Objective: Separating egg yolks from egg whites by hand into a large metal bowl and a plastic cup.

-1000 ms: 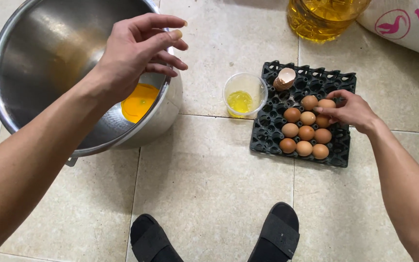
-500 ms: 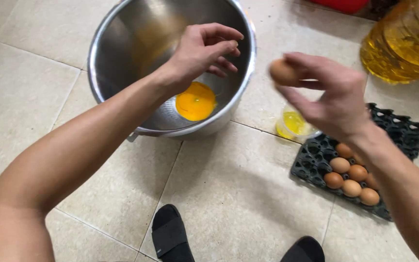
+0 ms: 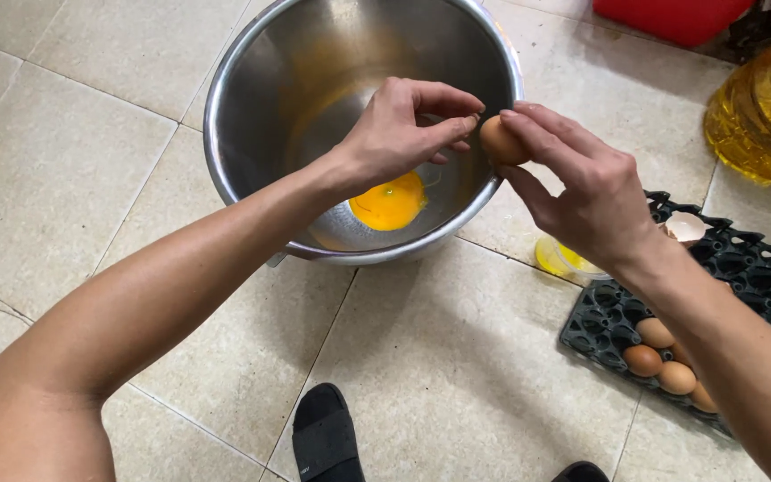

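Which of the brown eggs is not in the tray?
The egg in the right hand, over the bowl rim; the others sit in the tray.

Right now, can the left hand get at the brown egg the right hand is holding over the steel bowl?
Probably yes: the left hand has its fingers right beside the egg held in the right hand, with nothing between them.

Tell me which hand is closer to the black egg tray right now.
Right. The right hand holds a brown egg over the steel bowl's rim, its wrist just above the black egg tray. The left hand is farther off, over the bowl.
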